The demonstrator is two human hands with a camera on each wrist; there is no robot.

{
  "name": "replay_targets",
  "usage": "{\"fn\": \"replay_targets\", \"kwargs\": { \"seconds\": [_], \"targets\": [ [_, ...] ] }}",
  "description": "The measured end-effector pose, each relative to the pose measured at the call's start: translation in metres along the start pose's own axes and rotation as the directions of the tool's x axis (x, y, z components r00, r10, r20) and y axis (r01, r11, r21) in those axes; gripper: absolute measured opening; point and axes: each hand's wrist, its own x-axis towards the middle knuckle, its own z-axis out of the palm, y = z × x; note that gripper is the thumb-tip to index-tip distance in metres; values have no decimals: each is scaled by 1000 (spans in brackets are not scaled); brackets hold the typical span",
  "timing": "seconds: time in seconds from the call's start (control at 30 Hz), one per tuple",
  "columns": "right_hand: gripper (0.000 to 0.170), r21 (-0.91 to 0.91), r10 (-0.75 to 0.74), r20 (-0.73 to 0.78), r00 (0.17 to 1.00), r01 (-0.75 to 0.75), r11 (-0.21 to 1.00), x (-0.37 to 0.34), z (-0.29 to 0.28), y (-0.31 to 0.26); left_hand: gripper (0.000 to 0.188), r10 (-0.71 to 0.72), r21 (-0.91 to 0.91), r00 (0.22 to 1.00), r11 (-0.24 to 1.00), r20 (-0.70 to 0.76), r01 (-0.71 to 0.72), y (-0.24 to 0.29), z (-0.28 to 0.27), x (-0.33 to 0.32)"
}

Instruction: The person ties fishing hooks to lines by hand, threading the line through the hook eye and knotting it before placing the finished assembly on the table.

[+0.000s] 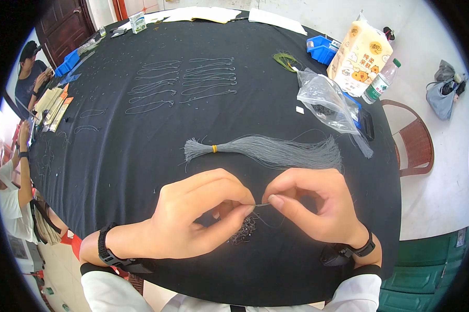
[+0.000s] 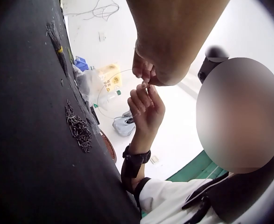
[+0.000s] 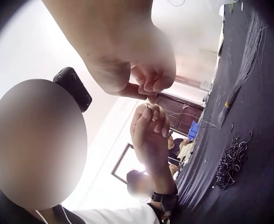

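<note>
Both hands meet above the near part of the black table. My left hand (image 1: 198,213) pinches a thin grey fishing line (image 1: 263,204) between thumb and forefinger. Thumb and forefinger of my right hand (image 1: 318,203) pinch the same line a short way to the right. From the fingertips the line hangs in a loose loop, which also shows as a wide curve (image 2: 99,95) in the left wrist view. I cannot tell whether a hook is between the fingertips. Below the hands lies a pile of small dark fish hooks (image 3: 230,163), partly hidden by the left hand in the head view.
Beyond the hands lies a bundle of grey lines (image 1: 265,150) with a yellow band. Looped lines (image 1: 208,75) lie in two columns farther back. On the right are a plastic bag (image 1: 323,99), a tissue pack (image 1: 359,57) and a bottle (image 1: 381,83). Two people sit at the left.
</note>
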Motion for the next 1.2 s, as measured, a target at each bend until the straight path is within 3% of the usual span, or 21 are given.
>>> {"fn": "replay_targets", "kwargs": {
  "seconds": [0.13,0.23,0.33,0.53,0.63,0.83,1.03,1.13,1.2],
  "targets": [
    [6,45,28,13,1000,-29,999,-1,0,3,15,-49,-64,999,997,12,49,0,-1,-1],
    [12,227,177,45,983,-183,957,0,-2,-6,14,-119,-172,992,977,31,122,0,-2,-2],
    [18,300,192,110,975,-217,929,-1,-6,-1,13,-154,-232,987,959,54,162,0,-3,-2],
    [19,286,147,94,985,-168,943,0,-5,0,12,-176,-271,983,944,60,186,0,-4,-2],
    [20,364,150,108,983,-180,914,2,-6,0,10,-197,-376,980,905,39,197,-1,-1,-2],
    [19,528,148,185,971,-226,819,8,-7,10,8,-403,-622,904,673,145,400,1,-4,0],
    [15,390,164,218,962,-240,889,6,-4,13,5,-493,-765,845,457,207,454,-3,-3,3],
    [17,465,180,220,959,-265,845,6,3,13,6,-504,-796,837,408,213,448,-4,-2,5],
    [21,583,203,239,950,-307,752,9,2,17,7,-521,-812,821,361,232,459,-5,-1,5]
  ]
}}
